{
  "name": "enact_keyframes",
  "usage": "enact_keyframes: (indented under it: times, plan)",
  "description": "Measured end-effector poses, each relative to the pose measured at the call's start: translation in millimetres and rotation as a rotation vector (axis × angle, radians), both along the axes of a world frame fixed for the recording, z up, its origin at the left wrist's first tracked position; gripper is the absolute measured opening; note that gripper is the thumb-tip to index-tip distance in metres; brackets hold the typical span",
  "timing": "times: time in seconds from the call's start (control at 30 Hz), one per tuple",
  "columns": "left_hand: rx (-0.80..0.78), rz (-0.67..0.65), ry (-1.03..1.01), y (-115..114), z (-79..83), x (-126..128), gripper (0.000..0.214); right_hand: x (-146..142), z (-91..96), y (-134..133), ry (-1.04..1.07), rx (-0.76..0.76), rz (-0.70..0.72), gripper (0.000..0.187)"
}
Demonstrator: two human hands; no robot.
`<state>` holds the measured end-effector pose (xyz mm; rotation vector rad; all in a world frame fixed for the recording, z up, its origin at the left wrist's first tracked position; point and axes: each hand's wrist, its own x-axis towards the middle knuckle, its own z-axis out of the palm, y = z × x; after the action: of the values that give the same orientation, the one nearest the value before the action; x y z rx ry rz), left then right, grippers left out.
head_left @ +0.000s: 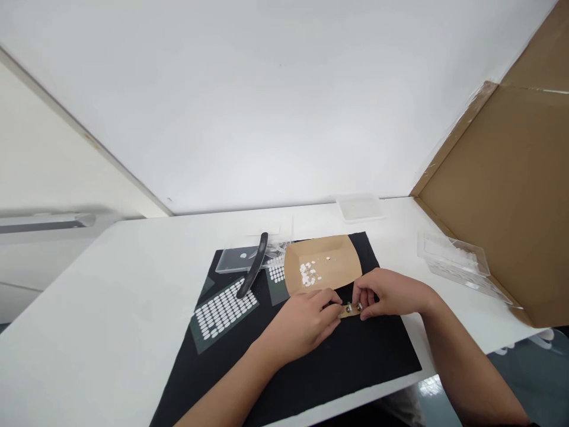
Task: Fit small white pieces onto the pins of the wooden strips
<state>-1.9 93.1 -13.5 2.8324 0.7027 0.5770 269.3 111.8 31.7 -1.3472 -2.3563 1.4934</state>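
A short tan strip (344, 312) with small shiny metal pieces (348, 309) on it lies between my two hands, over the black mat. My left hand (311, 317) is closed, its fingertips gripping the strip's left end. At the other end my right hand (386, 293) has thumb and index finger closed around the strip beside a metal piece. What exactly the right fingertips press on is partly hidden. Just beyond the hands sits a brown paper tray (333, 270) holding small white bits (307, 274).
On the black mat (351, 356) are a sheet of white oval stickers (224, 308), a second sticker sheet (276, 273), a black curved handle-like tool (253, 267) and a clear box (231, 259). Clear containers (457, 255) stand right, near a cardboard panel (502, 196). A shallow translucent tray (360, 207) sits by the wall.
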Motion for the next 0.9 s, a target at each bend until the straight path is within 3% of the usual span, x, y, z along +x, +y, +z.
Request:
enact_keyframes:
  times: [0.2, 0.43, 0.53, 0.67, 0.8, 0.9]
  plan:
    - [-0.028, 0.000, 0.062, 0.0, 0.7, -0.3, 0.013, 5.2, -0.6, 0.7, -0.022, -0.041, 0.001, 0.040]
    - [-0.096, 0.097, 0.101, -2.6, -1.7, 0.7, 0.029, 10.3, -5.4, -7.3, -0.109, -0.022, -0.044, 0.037]
    - [-0.092, 0.100, 0.063, -3.9, -3.1, 1.8, 0.028, 9.6, -17.4, -20.3, -0.039, 0.037, -0.125, 0.033]
    - [-0.068, 0.098, -0.074, -5.9, -6.2, 3.0, 0.029, 6.5, -38.6, -42.9, 0.054, 0.162, -0.270, 0.043]
    - [-0.054, 0.076, -0.204, -8.2, -7.5, 4.9, 0.033, 4.8, -57.9, -60.9, 0.157, 0.324, -0.397, 0.035]
    - [-0.050, 0.054, -0.238, -9.2, -5.6, 6.8, 0.032, 5.8, -67.9, -66.8, 0.245, 0.357, -0.466, 0.038]
